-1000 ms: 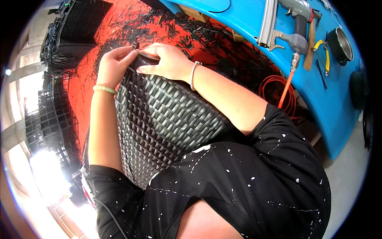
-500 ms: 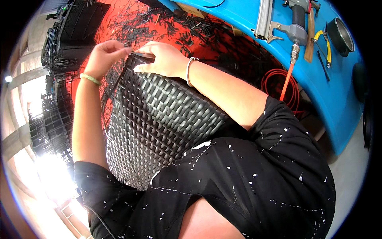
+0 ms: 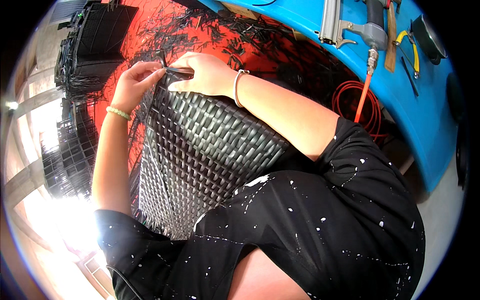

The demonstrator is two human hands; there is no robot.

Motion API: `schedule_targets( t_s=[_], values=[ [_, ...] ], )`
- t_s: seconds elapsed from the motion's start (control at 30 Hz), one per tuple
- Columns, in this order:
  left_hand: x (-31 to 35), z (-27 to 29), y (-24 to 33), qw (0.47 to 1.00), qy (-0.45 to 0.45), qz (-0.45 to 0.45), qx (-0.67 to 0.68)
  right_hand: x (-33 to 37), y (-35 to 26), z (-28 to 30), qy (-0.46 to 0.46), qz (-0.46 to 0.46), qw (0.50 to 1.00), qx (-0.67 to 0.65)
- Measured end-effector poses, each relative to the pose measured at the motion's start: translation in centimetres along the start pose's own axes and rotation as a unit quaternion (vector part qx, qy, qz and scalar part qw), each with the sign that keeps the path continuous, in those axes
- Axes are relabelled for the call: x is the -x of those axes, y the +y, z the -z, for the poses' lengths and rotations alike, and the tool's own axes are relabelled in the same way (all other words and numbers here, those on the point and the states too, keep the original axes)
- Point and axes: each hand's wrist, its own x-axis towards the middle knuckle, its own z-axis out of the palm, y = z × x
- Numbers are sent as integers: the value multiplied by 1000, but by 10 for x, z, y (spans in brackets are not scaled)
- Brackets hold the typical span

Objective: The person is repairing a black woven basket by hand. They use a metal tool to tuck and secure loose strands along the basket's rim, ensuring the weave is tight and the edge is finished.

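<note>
My left hand pinches a loose black strip at the top edge of the dark woven panel, which lies tilted across my lap. My right hand presses flat on that same edge, fingers together, just beside the left, over the red floor strewn with black offcuts.

Orange hose coiled beside blue bench — pneumatic stapler on top.

A red floor lay strewn with black strip offcuts; a blue bench curved at right, and glaring light flooded the lower left.
</note>
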Motion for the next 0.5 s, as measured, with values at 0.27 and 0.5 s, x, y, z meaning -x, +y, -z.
schedule_targets(
  t_s=[0.27, 0.5],
  values=[
    [-3, 11, -5, 992, -2, -26, 127, 1, -6, -2, -14, -6, 1000, 5],
    [-6, 8, 31, 983, -5, -5, 182, 1, 2, 3, 10, 12, 1000, 21]
  ],
)
